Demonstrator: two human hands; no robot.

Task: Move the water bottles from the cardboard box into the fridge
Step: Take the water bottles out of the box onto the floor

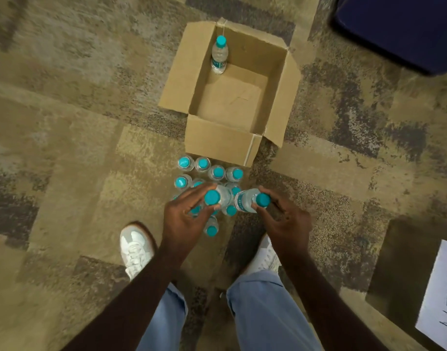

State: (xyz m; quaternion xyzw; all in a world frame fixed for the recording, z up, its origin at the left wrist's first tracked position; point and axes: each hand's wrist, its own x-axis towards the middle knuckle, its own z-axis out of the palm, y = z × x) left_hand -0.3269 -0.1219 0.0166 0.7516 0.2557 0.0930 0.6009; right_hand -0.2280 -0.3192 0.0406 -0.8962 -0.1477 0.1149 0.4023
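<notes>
While one bottle [219,55] stands in box [223,145], both hands' fingers [261,192] pinch bottles

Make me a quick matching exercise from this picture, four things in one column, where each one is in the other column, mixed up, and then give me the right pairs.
Things
1. lone bottle
2. cluster of bottles
3. bottle in the right hand
4. sheet of paper

Places
A. on the carpet at the right edge of the view
B. standing on the carpet just outside the box's near wall
C. upright in the far corner inside the cardboard box
D. tilted, gripped near its teal cap, above the carpet

Pairs: 1-C, 2-B, 3-D, 4-A
</notes>
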